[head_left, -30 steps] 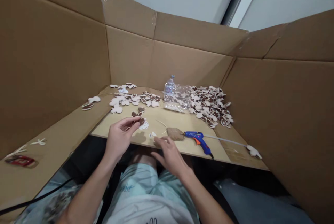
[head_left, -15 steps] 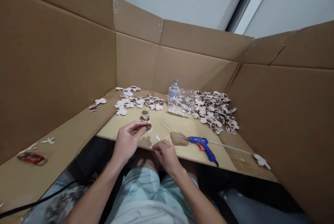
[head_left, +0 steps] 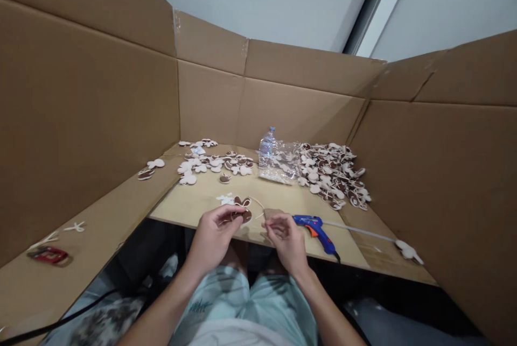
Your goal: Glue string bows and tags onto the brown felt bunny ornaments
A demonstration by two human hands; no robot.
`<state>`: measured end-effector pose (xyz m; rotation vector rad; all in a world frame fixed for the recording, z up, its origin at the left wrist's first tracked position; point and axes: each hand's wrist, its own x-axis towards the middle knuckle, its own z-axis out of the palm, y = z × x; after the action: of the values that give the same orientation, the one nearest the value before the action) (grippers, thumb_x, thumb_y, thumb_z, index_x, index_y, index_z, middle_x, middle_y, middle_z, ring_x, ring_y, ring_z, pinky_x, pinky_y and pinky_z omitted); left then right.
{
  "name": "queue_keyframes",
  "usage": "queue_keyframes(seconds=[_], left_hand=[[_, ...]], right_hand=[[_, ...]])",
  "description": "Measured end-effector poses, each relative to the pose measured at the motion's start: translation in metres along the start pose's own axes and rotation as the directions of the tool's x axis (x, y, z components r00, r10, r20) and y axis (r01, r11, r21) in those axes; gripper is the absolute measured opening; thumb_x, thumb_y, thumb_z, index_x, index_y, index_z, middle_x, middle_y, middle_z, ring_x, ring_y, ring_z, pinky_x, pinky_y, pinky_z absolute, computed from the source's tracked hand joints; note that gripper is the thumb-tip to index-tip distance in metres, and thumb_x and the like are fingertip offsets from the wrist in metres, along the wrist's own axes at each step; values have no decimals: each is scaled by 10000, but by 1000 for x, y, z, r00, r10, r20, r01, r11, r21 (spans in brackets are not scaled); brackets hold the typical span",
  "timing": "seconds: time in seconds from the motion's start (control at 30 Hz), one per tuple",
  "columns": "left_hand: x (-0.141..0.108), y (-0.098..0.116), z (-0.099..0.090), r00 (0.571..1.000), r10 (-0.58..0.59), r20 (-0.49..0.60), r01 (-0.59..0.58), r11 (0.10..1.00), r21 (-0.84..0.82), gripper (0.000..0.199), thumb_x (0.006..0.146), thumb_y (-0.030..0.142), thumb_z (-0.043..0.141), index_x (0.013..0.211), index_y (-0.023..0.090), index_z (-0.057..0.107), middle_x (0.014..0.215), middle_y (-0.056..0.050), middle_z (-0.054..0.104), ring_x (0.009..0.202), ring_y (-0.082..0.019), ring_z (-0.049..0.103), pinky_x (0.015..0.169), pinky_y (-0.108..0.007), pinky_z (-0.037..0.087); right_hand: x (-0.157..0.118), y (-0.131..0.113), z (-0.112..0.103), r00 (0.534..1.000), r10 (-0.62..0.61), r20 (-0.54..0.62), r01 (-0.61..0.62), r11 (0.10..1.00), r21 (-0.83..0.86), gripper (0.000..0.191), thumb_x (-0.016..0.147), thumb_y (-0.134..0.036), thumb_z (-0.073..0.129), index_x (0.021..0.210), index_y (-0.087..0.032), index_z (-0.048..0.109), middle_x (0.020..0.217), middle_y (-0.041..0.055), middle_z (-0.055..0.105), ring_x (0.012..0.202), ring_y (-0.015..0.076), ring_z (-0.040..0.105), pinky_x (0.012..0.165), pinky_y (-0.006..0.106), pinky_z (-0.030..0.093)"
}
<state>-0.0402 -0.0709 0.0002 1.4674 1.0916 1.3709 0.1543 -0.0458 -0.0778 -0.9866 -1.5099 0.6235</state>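
Brown-and-white cutout point(head_left: 241, 217) pinched in the left hand point(head_left: 212, 238), right hand point(head_left: 286, 238) pinched shut, clear bag point(head_left: 278, 163) holding pale pieces.

We find passing room above the wooden bench point(head_left: 189, 203) between the left hand point(head_left: 212, 238) and the scattered brown-and-white cutouts point(head_left: 214, 166) beyond it. To the right, we note the blue glue gun point(head_left: 315, 229) and its cord point(head_left: 363, 231) obstructing the path past the right hand point(head_left: 286, 237), while the heaped cutouts point(head_left: 333, 176), plastic bag point(head_left: 278, 163) and cardboard walls point(head_left: 294, 112) bound the far side.
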Motion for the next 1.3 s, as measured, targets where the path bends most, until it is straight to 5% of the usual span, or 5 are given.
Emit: queue_keyframes(seconds=[0.2,0.33,0.77,0.97,1.3], left_hand=[[-13,13,9,998,-29,63,32,999,-40,156,806,270,661,926,193,725,946,-53,755,922,-195,692,832,-284,534],[-15,18,13,995,-47,85,52,997,-59,149,794,264,674,911,191,727,927,-49,755,907,-191,698,834,-283,544],[-19,15,20,995,-27,100,29,999,-16,160,786,269,692,923,209,749,962,-54,766,918,-200,709,843,-304,569],[-24,23,26,996,26,80,-27,1000,10,139,777,247,699,895,212,762,938,-47,772,880,-190,722,817,-269,583],[-30,13,35,987,145,64,-151,983,107,151,791,222,698,927,230,763,984,-48,749,929,-186,692,840,-285,577]], right_hand=[[-3,2,-22,987,162,0,-161,981,110,218,844,-414,626,898,-210,569,921,92,722,880,244,718,661,344,628],[-7,6,-25,990,138,8,-138,990,41,235,842,-397,632,968,-207,577,986,91,717,854,218,729,801,370,609],[-19,-26,-35,983,46,-177,-36,998,58,180,724,-271,771,780,-211,611,716,34,750,682,211,744,639,303,635],[-21,-50,-37,994,104,-43,-90,962,257,170,731,-223,767,854,-198,653,885,62,771,829,203,743,775,318,624],[-29,-82,-29,961,239,-140,-144,862,487,228,681,-228,806,763,-208,594,732,7,719,691,165,716,691,303,614]])
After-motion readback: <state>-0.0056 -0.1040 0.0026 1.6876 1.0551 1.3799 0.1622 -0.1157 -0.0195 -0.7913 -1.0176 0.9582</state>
